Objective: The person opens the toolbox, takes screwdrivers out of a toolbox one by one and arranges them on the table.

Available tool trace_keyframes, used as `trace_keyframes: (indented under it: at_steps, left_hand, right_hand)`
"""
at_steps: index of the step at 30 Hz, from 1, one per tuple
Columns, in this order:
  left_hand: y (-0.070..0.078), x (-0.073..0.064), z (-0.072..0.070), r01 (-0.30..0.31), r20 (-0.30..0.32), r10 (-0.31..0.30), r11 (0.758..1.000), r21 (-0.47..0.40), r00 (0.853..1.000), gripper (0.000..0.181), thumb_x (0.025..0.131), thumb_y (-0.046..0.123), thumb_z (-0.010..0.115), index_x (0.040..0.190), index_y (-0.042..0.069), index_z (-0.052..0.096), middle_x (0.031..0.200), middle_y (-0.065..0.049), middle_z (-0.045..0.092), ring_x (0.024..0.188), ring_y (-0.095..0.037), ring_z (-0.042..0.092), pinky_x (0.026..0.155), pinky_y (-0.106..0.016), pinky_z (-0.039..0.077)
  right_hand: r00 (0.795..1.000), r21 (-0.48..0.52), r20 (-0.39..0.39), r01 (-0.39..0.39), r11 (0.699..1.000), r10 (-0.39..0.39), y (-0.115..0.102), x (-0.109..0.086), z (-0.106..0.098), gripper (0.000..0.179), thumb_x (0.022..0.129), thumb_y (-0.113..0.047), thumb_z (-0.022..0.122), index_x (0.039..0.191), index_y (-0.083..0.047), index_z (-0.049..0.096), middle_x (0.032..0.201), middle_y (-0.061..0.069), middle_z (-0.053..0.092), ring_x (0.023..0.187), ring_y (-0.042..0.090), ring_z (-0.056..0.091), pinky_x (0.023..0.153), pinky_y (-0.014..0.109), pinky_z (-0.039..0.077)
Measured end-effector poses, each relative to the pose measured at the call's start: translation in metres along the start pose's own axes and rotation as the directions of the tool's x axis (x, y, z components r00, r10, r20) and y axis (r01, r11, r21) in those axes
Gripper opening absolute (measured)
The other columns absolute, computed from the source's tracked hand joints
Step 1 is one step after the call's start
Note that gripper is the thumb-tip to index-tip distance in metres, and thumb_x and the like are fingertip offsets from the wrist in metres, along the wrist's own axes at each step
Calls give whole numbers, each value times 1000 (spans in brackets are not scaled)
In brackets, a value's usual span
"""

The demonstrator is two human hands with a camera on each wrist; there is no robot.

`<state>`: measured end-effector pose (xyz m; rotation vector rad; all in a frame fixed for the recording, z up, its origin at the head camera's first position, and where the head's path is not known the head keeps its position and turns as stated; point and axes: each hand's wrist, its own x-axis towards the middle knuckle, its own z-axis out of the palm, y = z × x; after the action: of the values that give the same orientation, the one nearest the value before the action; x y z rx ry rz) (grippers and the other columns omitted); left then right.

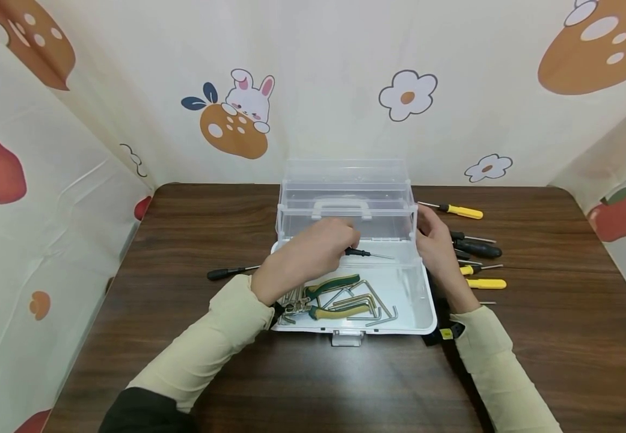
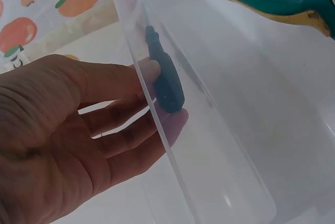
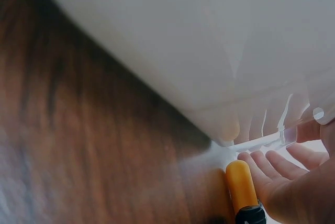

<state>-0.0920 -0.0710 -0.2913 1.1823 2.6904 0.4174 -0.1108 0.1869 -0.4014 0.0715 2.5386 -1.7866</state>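
In the head view my left hand (image 1: 313, 252) reaches over an open white toolbox (image 1: 410, 294) and pinches a small black-handled screwdriver (image 1: 358, 252), its thin shaft pointing right. Through a clear plastic wall in the left wrist view, thumb and fingertips meet on the black handle (image 2: 167, 85). Green-and-yellow pliers (image 1: 340, 313) lie in the box's front part, with several hex keys (image 1: 388, 319) around them. My right hand (image 1: 437, 243) is at the box's right side, beside the raised clear lid (image 1: 345, 192). Its fingers (image 3: 285, 164) look loosely extended in the right wrist view.
Right of the box lie several screwdrivers with yellow or black handles, including a yellow one (image 1: 464, 211) at the back and a thick black one (image 1: 477, 248). Another black-handled screwdriver (image 1: 226, 273) lies left of the box. A patterned curtain (image 1: 340, 90) hangs behind the brown table (image 1: 193, 228).
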Motion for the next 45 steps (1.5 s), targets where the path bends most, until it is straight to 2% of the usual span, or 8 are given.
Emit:
trace_keyframes:
  at_steps: [4,9,16,23,28,34,37,45]
  left_hand:
    - [0,-2,-1,0,-9,0,1000,21,1000,34,91,-21,53,98,3,77,93,-10,69,84,-22,62,75,-31,56]
    - [2,-5,-3,35,10,-36,999,23,999,38,90,-20,54,107,4,78,103,-10,71,98,-25,67,85,-30,60]
    - [1,-11,-5,35,-21,-33,997,64,999,36,91,-19,50,100,4,75,92,-9,65,84,-22,58,71,-28,51]
    - [0,-29,-11,70,-70,-62,992,110,996,25,92,-9,62,109,7,71,97,-7,64,86,-21,55,72,-27,51]
    - [-2,-45,-19,112,-108,-99,986,123,989,27,88,-2,73,112,9,68,99,-6,64,91,-23,58,72,-29,54]
    - [-9,-68,-25,177,-149,-165,981,76,975,25,83,-4,73,100,11,64,94,-3,60,87,-22,54,71,-30,50]
    - [-13,-83,-26,210,-169,-199,976,49,965,25,82,-4,73,99,11,64,94,-2,60,88,-23,54,70,-30,48]
    - [-31,-122,-29,348,-190,-346,937,-23,919,22,80,-6,69,95,11,65,89,-2,59,84,-23,52,70,-33,44]
  right_hand:
    - [1000,-2,-1,2,1000,-2,0,0,0,49,108,-24,55,154,-11,46,158,15,50,144,35,50,116,61,46]
    - [1000,0,-1,4,1000,-4,-1,-1,0,49,108,-24,55,155,-10,46,159,15,50,143,35,50,115,61,46]
    - [1000,9,-2,-1,1000,1,1,-1,0,49,108,-24,56,154,-11,46,159,14,50,143,35,50,116,62,45]
    - [1000,14,3,-6,1000,6,0,-2,0,50,108,-25,57,155,-12,46,160,14,48,147,37,47,117,65,43]
    - [1000,13,1,-2,1000,2,-1,-2,-1,49,108,-23,56,154,-12,46,160,14,48,148,38,46,117,65,43]
    - [1000,8,-5,15,1000,-15,1,-1,1,47,108,-17,55,154,-10,47,159,15,49,146,36,48,116,62,45]
    - [1000,1,-3,13,1000,-13,1,-1,1,47,108,-18,55,154,-10,46,160,15,49,147,37,47,117,63,43]
    - [1000,-2,-3,10,1000,-10,1,0,0,49,108,-19,56,155,-10,46,161,15,47,150,39,44,118,66,41]
